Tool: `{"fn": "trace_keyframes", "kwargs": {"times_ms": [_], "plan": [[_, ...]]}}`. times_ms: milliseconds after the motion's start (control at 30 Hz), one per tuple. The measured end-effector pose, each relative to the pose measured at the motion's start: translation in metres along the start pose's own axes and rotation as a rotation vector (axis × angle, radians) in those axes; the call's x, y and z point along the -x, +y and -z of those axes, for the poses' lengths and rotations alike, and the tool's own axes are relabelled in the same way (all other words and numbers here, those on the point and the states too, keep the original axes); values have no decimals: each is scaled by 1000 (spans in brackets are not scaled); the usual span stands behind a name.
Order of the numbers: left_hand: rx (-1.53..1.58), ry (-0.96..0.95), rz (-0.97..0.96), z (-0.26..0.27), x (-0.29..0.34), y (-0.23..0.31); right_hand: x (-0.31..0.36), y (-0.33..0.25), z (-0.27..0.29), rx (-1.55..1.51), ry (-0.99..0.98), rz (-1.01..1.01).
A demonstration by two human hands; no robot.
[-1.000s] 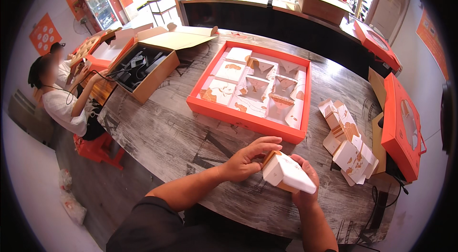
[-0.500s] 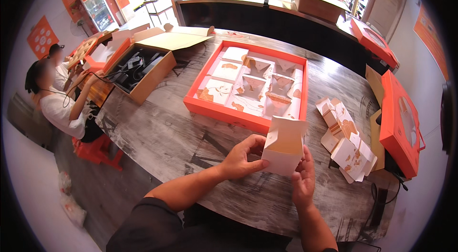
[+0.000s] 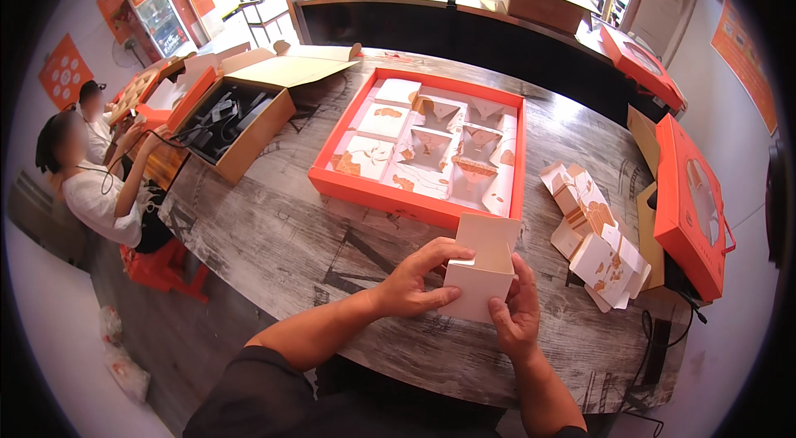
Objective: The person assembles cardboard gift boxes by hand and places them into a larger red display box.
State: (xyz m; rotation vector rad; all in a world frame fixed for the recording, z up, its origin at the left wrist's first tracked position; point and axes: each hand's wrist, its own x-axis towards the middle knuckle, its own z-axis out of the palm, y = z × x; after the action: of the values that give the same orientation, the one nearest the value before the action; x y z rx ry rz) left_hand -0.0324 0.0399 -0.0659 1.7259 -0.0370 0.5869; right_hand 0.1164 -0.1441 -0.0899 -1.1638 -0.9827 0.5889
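Note:
Between my hands, a small white paper box [image 3: 476,293] is held above the near side of the table, its top lid flap standing up at the far side. My left hand [image 3: 421,279] grips its left side, with the thumb on the front and the fingers at the upper left edge. My right hand [image 3: 517,312] is closed on the right side, thumb against the front corner. Just beyond is a red gift box tray [image 3: 373,199] holding several small white patterned boxes, some closed and some open-topped. Flattened white and brown cartons [image 3: 599,249] lie in a pile to the right.
A red lid with a clear window [image 3: 688,206] leans at the right edge, near a black cable [image 3: 663,338]. An open cardboard box [image 3: 249,135] of dark gear stands at the left. Two people [image 3: 104,189] sit beyond it. A black-fronted counter [image 3: 464,40] runs behind the table.
The small box has shifted slightly left and nearer. My left fingers have moved to its upper left edge, and my right thumb has come onto its front.

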Motion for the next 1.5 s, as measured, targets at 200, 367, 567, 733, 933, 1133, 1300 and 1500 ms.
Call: {"fn": "trace_keyframes", "kwargs": {"times_ms": [200,367,567,733,933,1133,1300,1500], "plan": [[-22,-20,12,1,1,-3,0,-3,0,-22,-28,-1],[-1,28,-16,-1,3,-10,-4,-12,-3,14,-40,14],[-58,71,-14,-5,2,-6,-5,-14,-5,17,-56,10],[-54,37,9,-4,4,-8,-3,-11,-1,67,-87,-20],[-63,47,11,-5,4,-8,-4,-16,-4,103,-60,-44],[-67,64,2,-7,4,-12,-4,-14,-1,166,-75,-26],[-54,66,4,-8,5,-14,-4,-16,-3,154,-49,-50],[-133,137,-39,-10,3,-13,-6,-19,-4,263,-26,-8]]}}
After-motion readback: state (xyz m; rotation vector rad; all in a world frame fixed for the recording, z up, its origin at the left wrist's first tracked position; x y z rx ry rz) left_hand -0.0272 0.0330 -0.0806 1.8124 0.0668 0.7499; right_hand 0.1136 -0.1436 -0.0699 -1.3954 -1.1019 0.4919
